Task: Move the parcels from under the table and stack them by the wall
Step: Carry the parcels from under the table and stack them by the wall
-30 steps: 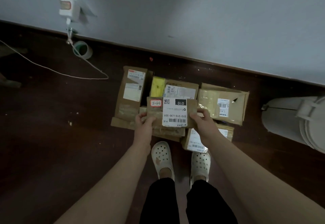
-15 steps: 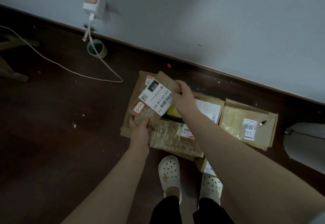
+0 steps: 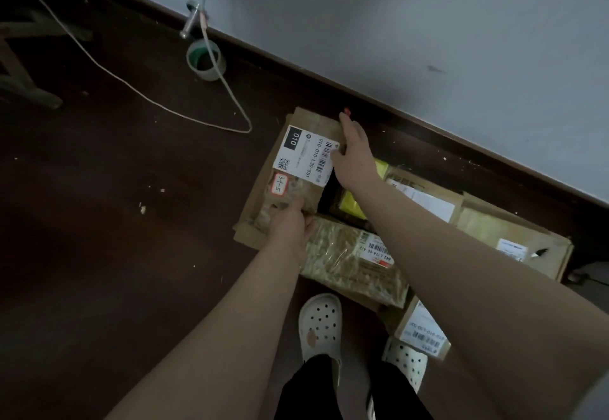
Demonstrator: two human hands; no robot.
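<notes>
Head camera: we look down at a dark wooden floor (image 3: 115,205) that meets a pale wall (image 3: 428,24) running from 11 o'clock down to 3 o'clock. Just above centre, both hands hold the 010 parcel (image 3: 303,159), a brown package with a white barcode label and a small red-edged sticker. Our left hand (image 3: 290,222) grips its near end, fingers curled over the top. Our right hand (image 3: 354,152) pinches its far right edge, thumb on the label corner and fingers stretched along the side toward the wall. The package sits above a flat cardboard parcel (image 3: 250,218), close to the skirting; we cannot tell whether it already rests on it.

At 4 o'clock from it lies a taped parcel (image 3: 346,254), touching the flat one. A yellow packet (image 3: 352,203) shows between our forearms. Further toward 3 o'clock sit a white-labelled parcel (image 3: 428,198) and a wide cardboard parcel (image 3: 514,231), side by side along the wall. A small labelled parcel (image 3: 425,327) lies at 5 o'clock, just beside the right clog (image 3: 407,360); the left clog (image 3: 321,324) stands at 6 o'clock.

At 11 o'clock a tape roll (image 3: 206,58) stands near the wall, with a white cable (image 3: 131,90) trailing across the floor.
</notes>
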